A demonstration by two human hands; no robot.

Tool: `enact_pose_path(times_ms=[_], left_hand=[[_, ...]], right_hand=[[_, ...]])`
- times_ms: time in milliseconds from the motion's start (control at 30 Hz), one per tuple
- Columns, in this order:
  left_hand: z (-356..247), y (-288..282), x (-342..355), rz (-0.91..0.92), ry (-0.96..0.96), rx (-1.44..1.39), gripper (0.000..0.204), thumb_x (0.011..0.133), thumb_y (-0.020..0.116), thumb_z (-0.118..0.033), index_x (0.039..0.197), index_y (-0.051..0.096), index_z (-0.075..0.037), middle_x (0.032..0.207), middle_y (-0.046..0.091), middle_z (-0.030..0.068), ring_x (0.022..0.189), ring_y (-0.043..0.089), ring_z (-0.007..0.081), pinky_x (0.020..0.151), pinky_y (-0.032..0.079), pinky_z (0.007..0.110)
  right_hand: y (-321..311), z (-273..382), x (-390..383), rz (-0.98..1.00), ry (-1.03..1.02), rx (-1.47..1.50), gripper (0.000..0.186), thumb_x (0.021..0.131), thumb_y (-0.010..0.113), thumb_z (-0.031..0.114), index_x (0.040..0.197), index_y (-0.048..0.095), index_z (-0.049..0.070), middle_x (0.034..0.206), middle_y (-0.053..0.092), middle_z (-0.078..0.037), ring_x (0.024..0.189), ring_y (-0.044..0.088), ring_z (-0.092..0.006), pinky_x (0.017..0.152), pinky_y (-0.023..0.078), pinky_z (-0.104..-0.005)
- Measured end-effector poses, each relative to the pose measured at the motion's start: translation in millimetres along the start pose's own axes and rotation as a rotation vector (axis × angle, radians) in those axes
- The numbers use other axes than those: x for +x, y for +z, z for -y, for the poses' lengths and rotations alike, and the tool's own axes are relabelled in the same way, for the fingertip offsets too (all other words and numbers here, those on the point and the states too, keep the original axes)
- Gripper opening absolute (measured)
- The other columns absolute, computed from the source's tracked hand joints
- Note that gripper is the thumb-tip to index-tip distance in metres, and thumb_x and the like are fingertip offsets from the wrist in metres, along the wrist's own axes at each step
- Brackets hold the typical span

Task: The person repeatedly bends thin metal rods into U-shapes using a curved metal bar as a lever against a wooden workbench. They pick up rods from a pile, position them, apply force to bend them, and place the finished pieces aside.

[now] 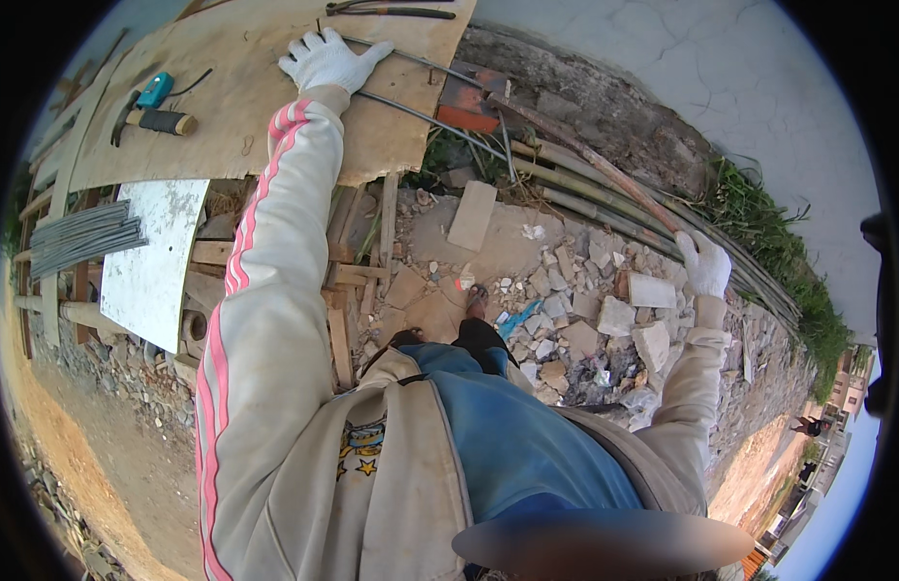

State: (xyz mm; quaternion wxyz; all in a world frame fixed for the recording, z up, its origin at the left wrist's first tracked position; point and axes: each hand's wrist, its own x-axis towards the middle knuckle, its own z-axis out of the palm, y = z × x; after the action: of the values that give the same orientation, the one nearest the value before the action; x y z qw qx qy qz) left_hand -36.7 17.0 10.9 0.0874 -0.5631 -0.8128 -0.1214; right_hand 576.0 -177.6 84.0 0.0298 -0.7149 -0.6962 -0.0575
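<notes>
- Nearest us, our blue shirt [537, 426] shows inside a pale jacket [265, 387].
- Our gloved left hand [328, 66] lies spread on the wooden tabletop [241, 58], beside thin metal rods [411, 110].
- Our gloved right hand [704, 263] is closed around the rusty pipe [590, 160], which slants toward the tabletop's edge.
- A hammer [161, 120] lies farther left.

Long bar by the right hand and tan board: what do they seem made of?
Long bar: probably metal, rusty and dull, given its reddish-brown colour; paint is possible. Board: likely bare plywood, given its flat, stained tan face and ragged edge.
</notes>
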Motion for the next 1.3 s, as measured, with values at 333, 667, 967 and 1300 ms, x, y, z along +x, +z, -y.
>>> enact_pose_path(times_ms=[333,667,967,1300], left_hand=[[1.4,9.7,4.9,-0.045,0.008,-0.035,0.118,0.076,0.052,-0.093,0.152,0.048,-0.003,0.153,0.047,0.0228,0.143,0.038,0.0440,0.116,0.023,0.063],[-0.7,8.9,6.1,-0.045,-0.009,-0.057,0.120,0.074,0.055,-0.093,0.153,0.048,-0.003,0.153,0.048,0.0241,0.143,0.038,0.0442,0.116,0.021,0.064],[-1.1,1.7,5.5,0.059,-0.011,-0.058,0.123,0.076,0.051,-0.094,0.159,0.038,-0.004,0.162,0.038,0.0234,0.152,0.029,0.0443,0.120,0.017,0.063],[-2.0,3.9,4.3,0.011,-0.026,-0.061,0.120,0.074,0.056,-0.092,0.155,0.046,-0.004,0.156,0.045,0.0231,0.147,0.034,0.0428,0.118,0.019,0.063]], right_hand=[[1.9,32.2,-52.3,-0.048,0.105,0.003,0.058,0.095,0.057,0.066,0.091,0.073,0.011,0.080,0.068,-0.023,0.083,0.066,-0.0465,0.071,0.050,-0.0531],[39.7,83.1,-126.3,-0.132,0.214,0.044,0.056,0.095,0.057,0.064,0.099,0.079,0.012,0.088,0.073,-0.021,0.091,0.069,-0.0432,0.078,0.053,-0.0523],[12.0,79.9,-121.0,-0.026,0.233,0.029,0.056,0.098,0.055,0.063,0.117,0.077,0.015,0.097,0.075,-0.022,0.095,0.071,-0.0431,0.084,0.055,-0.0501],[-64.5,61.6,-76.2,0.168,0.108,0.066,0.057,0.099,0.057,0.059,0.096,0.072,0.004,0.086,0.069,-0.025,0.087,0.066,-0.0458,0.076,0.049,-0.0512]])
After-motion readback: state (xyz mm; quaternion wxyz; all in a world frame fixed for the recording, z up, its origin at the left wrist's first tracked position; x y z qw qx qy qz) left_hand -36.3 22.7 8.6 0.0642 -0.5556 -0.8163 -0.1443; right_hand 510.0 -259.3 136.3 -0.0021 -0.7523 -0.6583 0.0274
